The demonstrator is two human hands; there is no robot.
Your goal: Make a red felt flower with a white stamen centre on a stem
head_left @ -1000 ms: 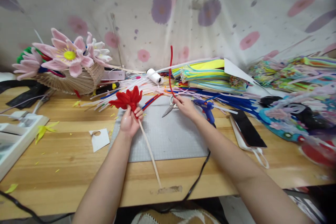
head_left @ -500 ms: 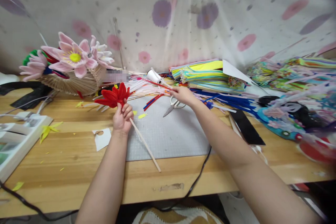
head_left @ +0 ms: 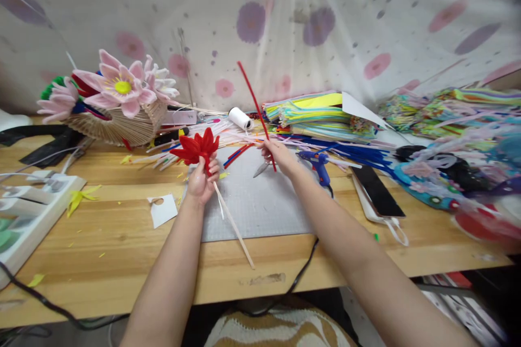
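My left hand (head_left: 202, 178) is closed round the base of a red flower (head_left: 199, 147); its pale stick stem (head_left: 236, 227) slants down to the right past the mat's front edge. Between the fingers of my right hand (head_left: 277, 155) is a long red pipe cleaner (head_left: 254, 98), which stands up and leans left at its top. Scissors (head_left: 261, 169) lie on the grey mat (head_left: 252, 211), their handles hidden behind my right hand. Red and blue pipe cleaner pieces (head_left: 237, 156) lie between the two hands.
Behind the mat are a white thread spool (head_left: 240, 119) and pipe cleaner bundles (head_left: 313, 114). On the right are a blue glue gun (head_left: 319, 165) and a phone (head_left: 377, 191). A pink flower (head_left: 122, 87) on a fan and a power strip (head_left: 44, 217) are on the left.
My right hand has drawn back slightly, and the red pipe cleaner has swung from nearly flat to upright. The red flower in my left hand has shifted right. The glue gun shows more fully.
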